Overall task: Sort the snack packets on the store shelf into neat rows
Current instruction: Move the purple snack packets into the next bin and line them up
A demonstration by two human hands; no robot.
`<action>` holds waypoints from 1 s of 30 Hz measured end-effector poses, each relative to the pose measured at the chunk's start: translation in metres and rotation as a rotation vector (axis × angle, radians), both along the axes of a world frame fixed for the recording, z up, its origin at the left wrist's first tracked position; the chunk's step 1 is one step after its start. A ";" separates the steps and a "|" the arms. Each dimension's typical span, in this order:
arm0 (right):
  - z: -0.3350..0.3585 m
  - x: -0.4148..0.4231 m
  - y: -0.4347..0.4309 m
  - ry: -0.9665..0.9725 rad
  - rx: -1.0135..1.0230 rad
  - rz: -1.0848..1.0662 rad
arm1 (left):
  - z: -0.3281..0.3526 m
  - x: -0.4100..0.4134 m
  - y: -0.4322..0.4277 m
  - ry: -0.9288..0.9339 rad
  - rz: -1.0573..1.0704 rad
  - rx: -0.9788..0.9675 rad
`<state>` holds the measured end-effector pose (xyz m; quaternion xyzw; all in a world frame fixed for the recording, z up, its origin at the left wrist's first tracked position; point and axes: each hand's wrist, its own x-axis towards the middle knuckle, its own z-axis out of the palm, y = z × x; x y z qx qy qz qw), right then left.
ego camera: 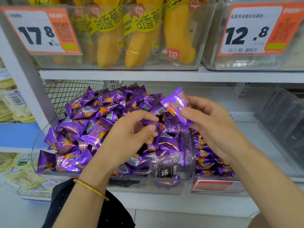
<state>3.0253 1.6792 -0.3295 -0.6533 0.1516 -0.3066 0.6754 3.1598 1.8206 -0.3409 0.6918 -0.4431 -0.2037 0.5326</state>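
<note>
White store shelf (164,76) | clear bin (189,145) heaped with purple snack packets (92,116) | right hand (212,124) grip pinches one purple packet (176,104) above heap | left hand (130,137) grip curled, fingertips touching heap, clasping nothing clearly

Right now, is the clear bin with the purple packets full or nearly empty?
Full. The purple packets are heaped above the rim of the clear bin, loose and not in rows.

The white lower shelf (256,129) carries a clear bin (35,150) heaped with purple snack packets (98,112). Just right of it stands a second clear bin (191,183) of the same packets. The upper shelf (115,75) holds clear boxes (189,60) of yellow banana bread.
</note>
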 end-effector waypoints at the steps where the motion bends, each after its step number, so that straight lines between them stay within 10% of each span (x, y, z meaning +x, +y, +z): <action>1: 0.000 0.000 -0.001 0.003 0.034 -0.002 | 0.001 -0.001 0.000 0.025 -0.010 -0.023; 12: 0.001 -0.010 -0.012 -0.025 0.142 0.140 | 0.001 -0.005 -0.005 0.044 0.040 -0.143; 23: 0.007 -0.017 -0.008 0.213 -0.295 0.242 | 0.002 -0.009 -0.006 0.359 -0.112 -0.244; 30: 0.013 -0.033 -0.018 0.225 -0.366 0.292 | 0.013 -0.026 -0.016 0.133 -0.258 -0.143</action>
